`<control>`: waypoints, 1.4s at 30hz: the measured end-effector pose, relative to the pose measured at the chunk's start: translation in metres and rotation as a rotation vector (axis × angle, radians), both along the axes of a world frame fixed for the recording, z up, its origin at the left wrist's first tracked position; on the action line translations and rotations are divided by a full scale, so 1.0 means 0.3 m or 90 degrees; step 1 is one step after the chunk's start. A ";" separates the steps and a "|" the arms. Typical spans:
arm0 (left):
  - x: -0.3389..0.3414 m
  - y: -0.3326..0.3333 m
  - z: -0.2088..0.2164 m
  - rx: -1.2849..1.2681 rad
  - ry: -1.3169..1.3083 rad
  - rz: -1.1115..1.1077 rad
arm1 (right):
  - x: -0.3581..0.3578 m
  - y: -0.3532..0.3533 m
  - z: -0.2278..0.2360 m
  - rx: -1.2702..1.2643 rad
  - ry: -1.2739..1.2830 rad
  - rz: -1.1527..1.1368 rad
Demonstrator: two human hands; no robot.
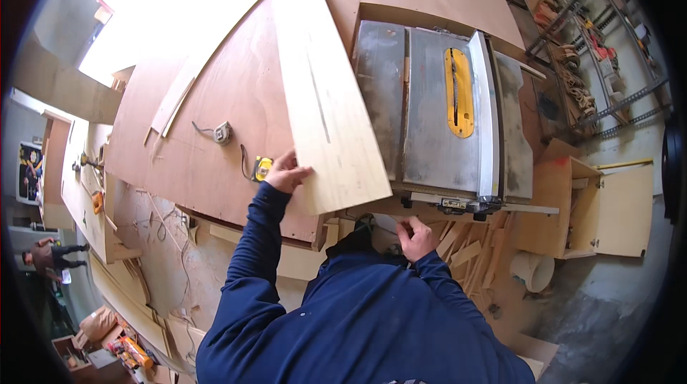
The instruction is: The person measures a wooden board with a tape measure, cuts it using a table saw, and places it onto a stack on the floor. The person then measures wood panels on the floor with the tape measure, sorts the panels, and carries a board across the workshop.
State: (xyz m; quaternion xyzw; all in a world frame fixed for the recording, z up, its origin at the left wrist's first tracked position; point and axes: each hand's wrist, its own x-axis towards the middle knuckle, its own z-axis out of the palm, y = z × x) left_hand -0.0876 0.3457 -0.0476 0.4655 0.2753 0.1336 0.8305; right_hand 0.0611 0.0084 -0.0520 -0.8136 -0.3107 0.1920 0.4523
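A long pale wooden board (329,105) lies slantwise across the plywood worktop, its near right corner reaching the table saw's edge. My left hand (288,172) is closed on the board's near left edge, thumb on top. In front of the saw's near edge, my right hand (416,239) is closed with curled fingers; whatever it may hold is hidden. Just left of my left hand sits a yellow tape measure (262,168). A grey tape measure (222,133) lies farther left. The table saw (436,112) has a yellow blade insert (459,92) and a metal rip fence (486,119).
Thin wooden strips (179,105) lie on the worktop (236,90). Below the saw are leaning offcuts (476,251), a white bucket (533,271) and an open cabinet (583,201). Metal shelves (572,47) stand far right. Another person (50,256) is at far left.
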 end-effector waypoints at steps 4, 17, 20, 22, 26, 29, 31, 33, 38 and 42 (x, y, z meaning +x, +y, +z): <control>-0.012 -0.126 0.024 0.172 0.170 -0.035 | 0.011 0.049 0.039 -0.002 -0.034 -0.008; -0.182 -0.004 0.067 0.903 0.742 0.066 | 0.015 0.269 0.133 0.058 0.022 0.327; -0.171 0.009 0.056 0.831 0.660 -0.002 | 0.018 0.365 0.161 -0.021 0.108 0.407; -0.101 -0.054 0.176 0.806 0.277 -0.178 | -0.009 0.435 0.117 0.006 0.250 0.302; 0.019 -0.195 0.241 0.592 0.094 -0.194 | -0.056 0.579 0.114 0.202 0.478 0.266; 0.041 -0.148 0.244 0.640 0.137 -0.151 | -0.017 0.639 0.144 0.083 0.425 0.272; 0.061 -0.123 0.248 0.710 0.152 -0.160 | 0.005 0.670 0.137 0.027 0.351 0.249; 0.079 -0.085 0.235 0.833 0.231 -0.169 | 0.041 0.706 0.121 -0.058 0.239 0.230; 0.048 0.094 0.192 0.799 0.519 -0.221 | 0.210 0.777 0.050 -0.145 0.355 0.140; -0.047 0.269 0.123 0.799 0.649 -0.205 | 0.394 0.775 -0.093 -0.092 0.107 -0.060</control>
